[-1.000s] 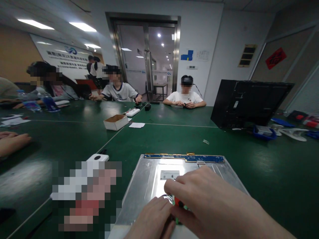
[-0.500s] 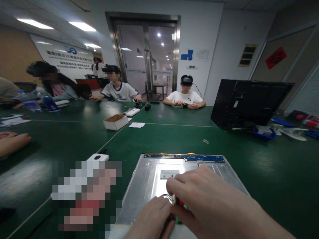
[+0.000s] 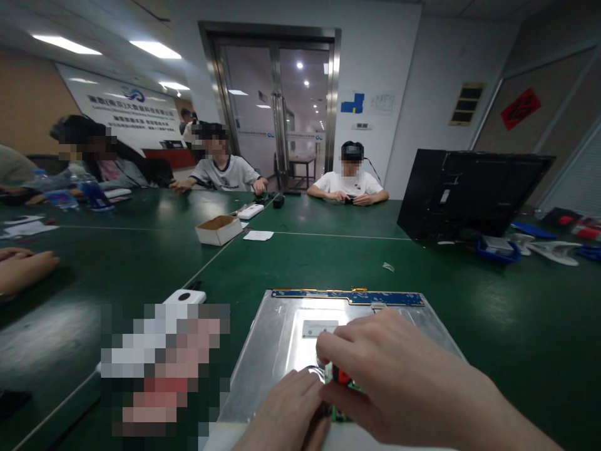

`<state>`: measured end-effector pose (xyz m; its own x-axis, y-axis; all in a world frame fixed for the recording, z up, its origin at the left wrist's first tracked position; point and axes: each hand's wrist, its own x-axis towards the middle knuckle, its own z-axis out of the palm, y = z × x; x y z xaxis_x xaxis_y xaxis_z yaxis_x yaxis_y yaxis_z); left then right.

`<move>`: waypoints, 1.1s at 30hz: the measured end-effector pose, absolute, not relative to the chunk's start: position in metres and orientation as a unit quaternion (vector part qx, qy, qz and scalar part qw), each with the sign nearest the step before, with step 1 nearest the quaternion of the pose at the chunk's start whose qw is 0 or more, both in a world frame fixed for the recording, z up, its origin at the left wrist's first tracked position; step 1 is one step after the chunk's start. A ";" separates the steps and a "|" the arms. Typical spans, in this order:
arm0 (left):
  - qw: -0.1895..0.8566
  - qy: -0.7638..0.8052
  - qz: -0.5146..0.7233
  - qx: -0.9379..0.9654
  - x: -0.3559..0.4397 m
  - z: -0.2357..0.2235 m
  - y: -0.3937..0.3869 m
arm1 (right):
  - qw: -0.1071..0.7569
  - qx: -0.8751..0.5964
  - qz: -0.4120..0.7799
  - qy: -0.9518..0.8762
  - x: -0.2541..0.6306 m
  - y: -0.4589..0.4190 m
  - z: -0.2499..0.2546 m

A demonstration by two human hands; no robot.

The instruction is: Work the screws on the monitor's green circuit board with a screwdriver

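A silver metal panel (image 3: 282, 338) with a blue circuit strip (image 3: 347, 297) along its far edge lies on the green table right in front of me. My right hand (image 3: 394, 376) is closed over its near end, fingers wrapped round a small red and green tool (image 3: 342, 377). My left hand (image 3: 286, 416) is curled beside it, fingertips pressed to the panel next to the tool; what it holds, if anything, is hidden.
A white device (image 3: 184, 296) lies left of the panel. Farther off sit an open cardboard box (image 3: 218, 229), a paper slip (image 3: 258, 235) and a black monitor back (image 3: 469, 194). Several people sit round the table. Another person's hand (image 3: 21, 269) rests at left.
My right hand has shifted slightly right and turned a little on the tool. The panel has not moved. People in the background have shifted.
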<state>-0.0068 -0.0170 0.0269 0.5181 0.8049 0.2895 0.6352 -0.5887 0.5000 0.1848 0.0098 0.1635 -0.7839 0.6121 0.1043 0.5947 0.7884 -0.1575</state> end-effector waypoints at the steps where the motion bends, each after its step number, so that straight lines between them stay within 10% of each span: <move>1: 0.174 0.421 0.253 0.854 -0.007 0.027 -0.017 | 0.075 -0.321 0.059 -0.942 0.185 0.010 0.164; 17: 0.302 0.511 0.187 0.783 -0.013 0.046 -0.013 | 0.194 -0.411 0.094 -0.886 0.235 0.028 0.176; 25: 0.199 0.484 0.179 0.833 -0.024 0.046 0.038 | 0.375 -0.458 0.421 -0.687 0.291 0.092 0.089; 33: 0.188 0.477 0.127 0.849 0.000 0.044 0.087 | 0.444 -0.500 0.450 -0.592 0.294 0.113 0.028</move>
<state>-0.0004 0.0866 0.0442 0.5127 0.8578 0.0368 0.7625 -0.4746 0.4397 0.2939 0.1129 0.0281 -0.1048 0.9915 0.0766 0.1924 0.0957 -0.9766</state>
